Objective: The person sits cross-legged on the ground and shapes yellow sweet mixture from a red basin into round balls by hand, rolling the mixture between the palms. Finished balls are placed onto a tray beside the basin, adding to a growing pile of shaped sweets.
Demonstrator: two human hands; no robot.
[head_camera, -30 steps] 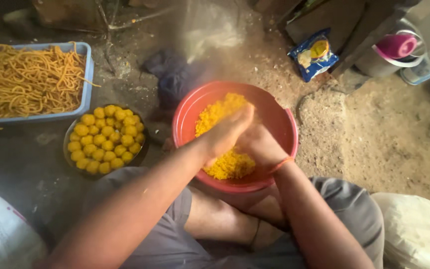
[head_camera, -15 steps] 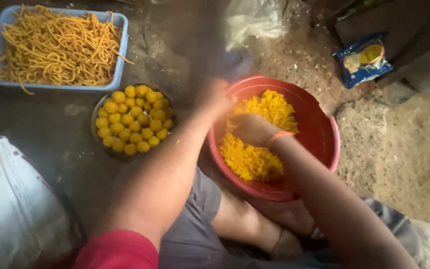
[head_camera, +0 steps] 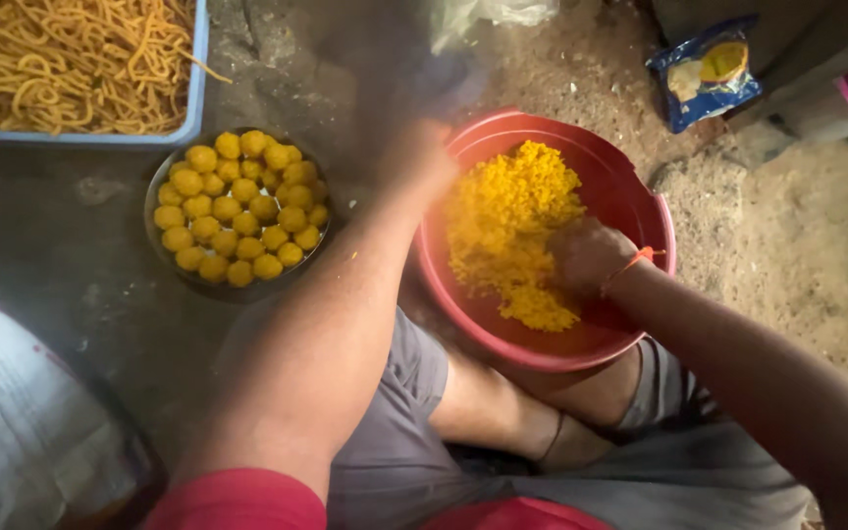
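Your left hand (head_camera: 414, 162) has swung, blurred, grip unclear, to the red basin's (head_camera: 640, 201) rim; your right hand (head_camera: 586, 255) clenches yellow crumbs (head_camera: 512, 211).

A bowl (head_camera: 640, 196) sits on the floor (head_camera: 787, 245) between the person's knees, with crumbs (head_camera: 512, 226) in it. The right hand (head_camera: 586, 257) rests in the crumbs; the left hand (head_camera: 414, 162) is at the bowl's left rim. Left of the bowl stands a plate (head_camera: 164, 250) of balls (head_camera: 238, 211); behind it, a tray (head_camera: 193, 108) of strands (head_camera: 61, 59). A packet (head_camera: 704, 71) lies behind the bowl, to the right.
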